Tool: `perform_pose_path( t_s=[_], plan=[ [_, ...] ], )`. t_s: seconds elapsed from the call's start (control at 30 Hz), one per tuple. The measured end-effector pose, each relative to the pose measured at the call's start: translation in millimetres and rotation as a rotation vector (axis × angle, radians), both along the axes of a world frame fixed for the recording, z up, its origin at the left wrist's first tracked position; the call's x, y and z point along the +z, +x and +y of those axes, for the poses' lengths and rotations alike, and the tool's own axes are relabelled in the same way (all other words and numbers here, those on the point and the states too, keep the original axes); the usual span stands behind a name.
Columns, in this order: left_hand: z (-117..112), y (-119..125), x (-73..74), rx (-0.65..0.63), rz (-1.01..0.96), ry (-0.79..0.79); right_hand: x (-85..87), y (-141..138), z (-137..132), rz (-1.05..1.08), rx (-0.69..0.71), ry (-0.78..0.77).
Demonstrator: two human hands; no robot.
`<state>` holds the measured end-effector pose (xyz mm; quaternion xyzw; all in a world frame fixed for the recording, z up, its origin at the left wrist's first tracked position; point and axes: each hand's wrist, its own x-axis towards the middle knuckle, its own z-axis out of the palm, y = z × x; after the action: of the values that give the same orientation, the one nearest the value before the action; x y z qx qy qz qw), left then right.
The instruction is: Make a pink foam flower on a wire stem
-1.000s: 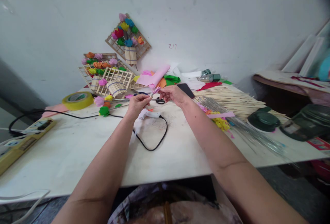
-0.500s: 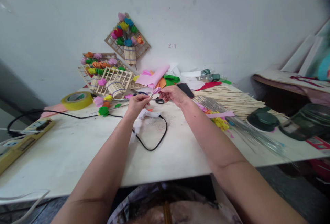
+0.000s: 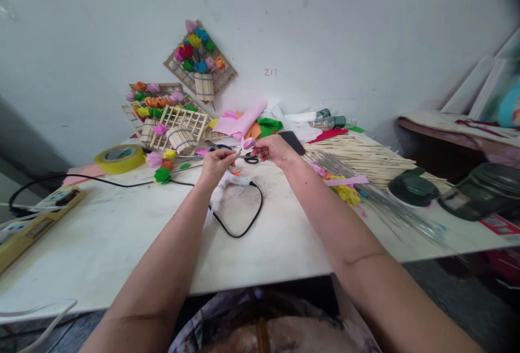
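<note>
White tabletop (image 3: 101, 244) fills the near ground, its front edge cutting across both forearms; below it a patterned lap is only half seen. Past the edge, a black cord (image 3: 239, 223) loops back to a white glue gun (image 3: 233, 181), partly hidden beneath the left hand (image 3: 215, 163). That hand pinches a thin stem between thumb and fingers, and at its tip sits a small pink paper flower (image 3: 247, 143). At 3 o'clock of the flower, the right hand (image 3: 273, 150) closes its fingertips on the petals; the exact contact is too small to make out. Black scissors (image 3: 249, 159) lie just behind the hands, mostly covered. Toward 9 o'clock rests a yellow tape roll (image 3: 121, 158); a yellow power strip (image 3: 28, 223) runs off the frame's left side. At 3 o'clock spreads a bundle of wooden sticks (image 3: 365, 158). Farther back, at 11 o'clock, stick-lattice frames (image 3: 179, 123) with coloured paper flowers lean against the wall (image 3: 345, 33), overlapping one another.
</note>
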<state>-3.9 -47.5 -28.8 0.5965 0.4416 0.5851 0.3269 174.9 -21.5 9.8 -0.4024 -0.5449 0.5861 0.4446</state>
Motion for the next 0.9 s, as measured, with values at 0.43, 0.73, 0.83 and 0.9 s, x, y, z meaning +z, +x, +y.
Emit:
perform_pose_path(
  t_s=[0.43,0.73,0.83,0.9],
  plan=[
    [-2.8,2.0,2.6,-0.125,-0.221,-0.149,-5.1,-7.2,-0.3,0.136,0.036,-0.207],
    [-3.6,0.2,4.2,-0.184,-0.256,-0.224,-4.7,-7.4,-3.4,0.043,0.099,-0.092],
    [-3.6,0.7,3.8,-0.179,-0.248,-0.215,-5.4,-7.7,-3.4,0.042,0.103,-0.077],
    [-3.7,0.9,3.2,-0.173,-0.235,-0.211,-6.2,-8.1,-2.9,0.043,0.086,-0.071]
  ],
)
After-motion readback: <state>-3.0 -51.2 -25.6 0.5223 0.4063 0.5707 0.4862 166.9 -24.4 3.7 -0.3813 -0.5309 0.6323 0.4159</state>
